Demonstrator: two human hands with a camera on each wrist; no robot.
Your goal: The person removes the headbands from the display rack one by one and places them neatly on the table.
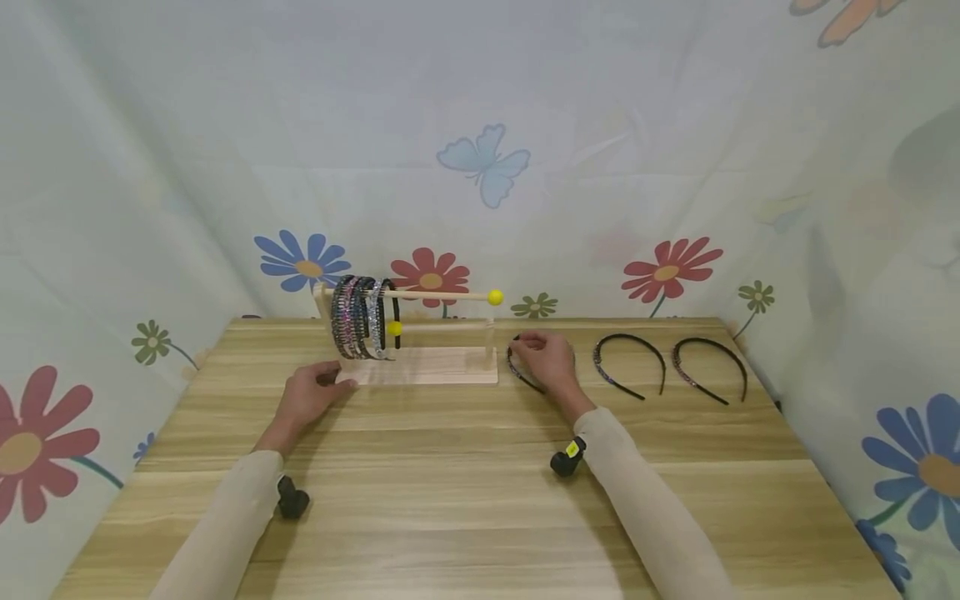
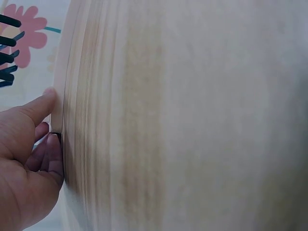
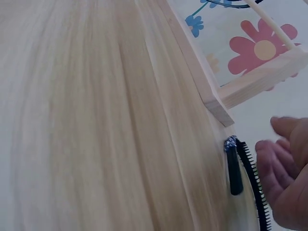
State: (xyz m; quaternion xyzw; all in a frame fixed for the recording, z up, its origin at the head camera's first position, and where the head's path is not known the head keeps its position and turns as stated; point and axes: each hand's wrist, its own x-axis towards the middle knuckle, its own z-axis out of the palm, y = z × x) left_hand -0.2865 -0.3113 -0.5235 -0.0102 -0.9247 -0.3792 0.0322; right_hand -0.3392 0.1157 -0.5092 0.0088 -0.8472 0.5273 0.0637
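A pale wooden headband rack point(image 1: 427, 367) stands toward the back of the table, its upper rod ending in a yellow ball. Several glittery headbands point(image 1: 348, 317) hang at the left of its rods. My left hand point(image 1: 309, 396) holds the left end of the rack's base, thumb against the front edge. My right hand point(image 1: 550, 360) is over a black toothed headband point(image 3: 249, 168) with a sparkly side, lying just right of the rack. In the right wrist view a gap shows between its thumb and fingers, with nothing between them.
Two more black headbands with sparkly sides, one nearer point(image 1: 621, 392) and one farther right point(image 1: 701, 390), lie on the wood-grain table point(image 1: 450, 500). A pale flowered cloth point(image 1: 570, 208) hangs behind and at both sides.
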